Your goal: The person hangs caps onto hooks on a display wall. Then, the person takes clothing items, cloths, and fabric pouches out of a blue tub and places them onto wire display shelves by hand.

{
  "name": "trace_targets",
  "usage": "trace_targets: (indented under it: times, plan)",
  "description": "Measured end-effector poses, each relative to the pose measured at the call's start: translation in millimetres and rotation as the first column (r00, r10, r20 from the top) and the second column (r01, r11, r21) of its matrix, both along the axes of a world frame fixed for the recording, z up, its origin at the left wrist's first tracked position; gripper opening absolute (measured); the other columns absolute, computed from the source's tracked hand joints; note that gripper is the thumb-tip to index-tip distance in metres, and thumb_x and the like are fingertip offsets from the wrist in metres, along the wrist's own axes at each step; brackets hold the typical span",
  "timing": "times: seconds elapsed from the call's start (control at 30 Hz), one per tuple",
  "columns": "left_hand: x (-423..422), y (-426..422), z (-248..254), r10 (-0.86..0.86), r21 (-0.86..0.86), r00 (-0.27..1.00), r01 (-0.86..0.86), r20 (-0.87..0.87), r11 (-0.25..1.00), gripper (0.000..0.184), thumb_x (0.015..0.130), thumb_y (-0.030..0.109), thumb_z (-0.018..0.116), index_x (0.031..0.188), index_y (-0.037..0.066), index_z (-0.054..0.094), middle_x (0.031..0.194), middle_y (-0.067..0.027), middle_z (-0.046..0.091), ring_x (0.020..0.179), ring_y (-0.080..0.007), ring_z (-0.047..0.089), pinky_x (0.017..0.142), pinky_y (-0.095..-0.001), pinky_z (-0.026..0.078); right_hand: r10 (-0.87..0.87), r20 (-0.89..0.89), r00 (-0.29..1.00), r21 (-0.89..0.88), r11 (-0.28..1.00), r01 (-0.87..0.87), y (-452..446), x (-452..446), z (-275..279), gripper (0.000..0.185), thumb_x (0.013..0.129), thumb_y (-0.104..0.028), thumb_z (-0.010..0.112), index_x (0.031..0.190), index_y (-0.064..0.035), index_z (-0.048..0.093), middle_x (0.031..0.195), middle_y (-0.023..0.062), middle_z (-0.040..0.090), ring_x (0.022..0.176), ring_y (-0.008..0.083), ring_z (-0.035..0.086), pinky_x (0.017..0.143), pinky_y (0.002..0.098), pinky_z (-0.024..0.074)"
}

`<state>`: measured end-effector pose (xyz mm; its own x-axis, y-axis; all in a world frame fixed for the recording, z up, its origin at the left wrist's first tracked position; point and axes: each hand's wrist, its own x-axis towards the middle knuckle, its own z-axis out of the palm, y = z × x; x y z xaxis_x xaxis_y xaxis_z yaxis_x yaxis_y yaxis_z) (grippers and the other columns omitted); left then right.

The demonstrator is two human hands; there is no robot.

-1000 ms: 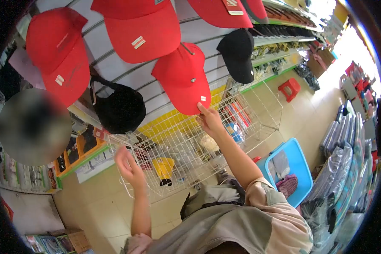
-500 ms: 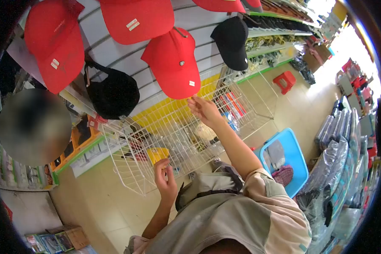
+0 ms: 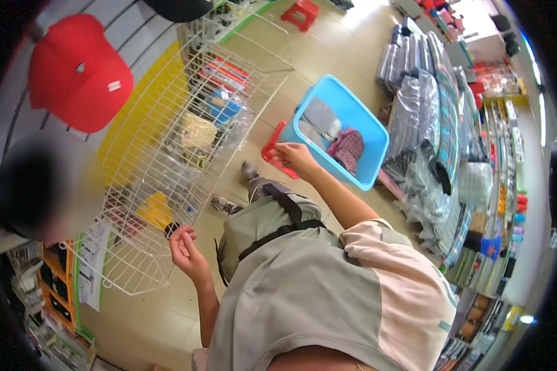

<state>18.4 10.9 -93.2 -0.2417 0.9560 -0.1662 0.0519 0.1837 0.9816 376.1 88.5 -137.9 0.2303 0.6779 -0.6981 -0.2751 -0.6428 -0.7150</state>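
My right hand (image 3: pixel 296 159) is in the air by the near-left rim of a blue plastic bin (image 3: pixel 372 162), above a red stool (image 3: pixel 273 147). Its fingers are loosely bent, with nothing visible in them. Inside the bin lie a purple checked cap (image 3: pixel 348 148) and a grey cap (image 3: pixel 322 114). My left hand (image 3: pixel 189 252) is at the near side of a white wire basket (image 3: pixel 145 272), palm up and fingers slightly curled apart, apparently holding nothing. A yellow item (image 3: pixel 155 210) and a small black thing (image 3: pixel 172 230) are just beyond its fingertips.
A red cap (image 3: pixel 83 71) hangs on the slatted wall, with part of a black cap (image 3: pixel 179 7) above. Bagged goods (image 3: pixel 195 130) lie in the wire basket. Plastic-wrapped bundles (image 3: pixel 408 105) stand right of the bin. Another red stool (image 3: pixel 300 13) is farther back.
My view has swung right and down, so the caps now sit at upper left. My right hand has left the red cap's brim and come down beside the blue bin. My left hand stays near the basket.
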Motion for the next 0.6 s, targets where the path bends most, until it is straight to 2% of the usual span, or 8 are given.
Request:
trace_targets:
  times: [0.07,0.17,0.27,0.37,0.47,0.5,0.6]
  plan:
    - [8.8,5.9,-0.2,-0.044,-0.015,0.999,0.044,0.003,0.999,0.018,0.101,0.009,0.048,0.11,-0.003,0.058,0.109,-0.012,0.062,0.094,-0.0194,0.062,0.079,-0.0316,0.05,-0.069,0.048,0.996,-0.058,0.996,0.071,-25.3,25.7,-11.4,0.029,0.098,-0.023,0.058,0.116,-0.0006,0.064,0.106,0.0082,0.07,0.086,0.0148,0.066,0.071,0.0273,0.0511]
    - [30.0,20.7,2.5,-0.113,-0.032,0.994,0.113,0.001,0.993,0.018,0.101,0.01,0.048,0.108,-0.003,0.058,0.105,-0.0114,0.063,0.09,-0.0186,0.063,0.079,-0.031,0.05,-0.192,0.073,0.979,-0.072,0.978,0.197,-56.0,62.1,-39.1,0.027,0.098,-0.025,0.058,0.108,-0.001,0.065,0.101,0.0064,0.07,0.083,0.0142,0.067,0.07,0.0273,0.052]
    - [57.0,40.7,14.8,-0.165,-0.039,0.986,0.164,-0.031,0.986,0.018,0.102,0.011,0.048,0.107,-0.002,0.058,0.102,-0.0105,0.064,0.089,-0.0177,0.062,0.079,-0.0306,0.05,-0.24,0.104,0.965,-0.021,0.97,0.244,-71.8,90.3,-29.5,0.024,0.097,-0.023,0.058,0.105,-0.0016,0.066,0.096,0.0069,0.071,0.079,0.0147,0.068,0.067,0.0283,0.052]
    - [92.6,56.1,21.7,-0.215,-0.023,0.976,0.214,-0.046,0.977,0.018,0.102,0.012,0.047,0.105,-0.002,0.059,0.098,-0.0096,0.064,0.087,-0.0169,0.062,0.081,-0.0304,0.05,-0.234,0.326,0.916,-0.006,0.968,0.249,-97.2,147.6,-71.1,0.024,0.095,-0.023,0.06,0.101,-0.0006,0.067,0.09,0.0071,0.072,0.076,0.0159,0.069,0.067,0.0298,0.0532]
    - [137.5,62.6,24.1,-0.261,-0.015,0.964,0.261,-0.048,0.965,0.018,0.102,0.011,0.047,0.104,-0.002,0.059,0.098,-0.0096,0.064,0.087,-0.0165,0.062,0.081,-0.0303,0.05,-0.169,0.7,0.694,0.033,0.978,0.205,-140.0,218.5,-149.0,0.023,0.091,-0.021,0.064,0.096,0.0011,0.067,0.085,0.0091,0.072,0.074,0.0164,0.069,0.068,0.0318,0.0539]
    - [154.7,62.7,25.5,-0.281,-0.023,0.958,0.28,-0.054,0.96,0.018,0.102,0.011,0.047,0.105,-0.002,0.059,0.098,-0.0095,0.064,0.087,-0.0163,0.062,0.081,-0.0302,0.05,-0.095,0.784,0.614,-0.018,0.984,0.176,-144.9,229.5,-133.8,0.025,0.085,-0.02,0.068,0.094,0.0027,0.067,0.086,0.0137,0.072,0.077,0.0224,0.07,0.072,0.0354,0.0542]
    - [207.5,57.8,27.9,-0.339,-0.054,0.938,0.336,-0.068,0.94,0.017,0.101,0.01,0.048,0.105,-0.002,0.059,0.097,-0.0093,0.064,0.086,-0.0157,0.062,0.08,-0.0301,0.05,-0.007,0.848,0.53,-0.097,0.981,0.168,-164.7,266.0,-150.7,0.029,0.081,-0.02,0.071,0.098,0.0026,0.066,0.09,0.0182,0.07,0.084,0.0289,0.069,0.078,0.0381,0.0533]
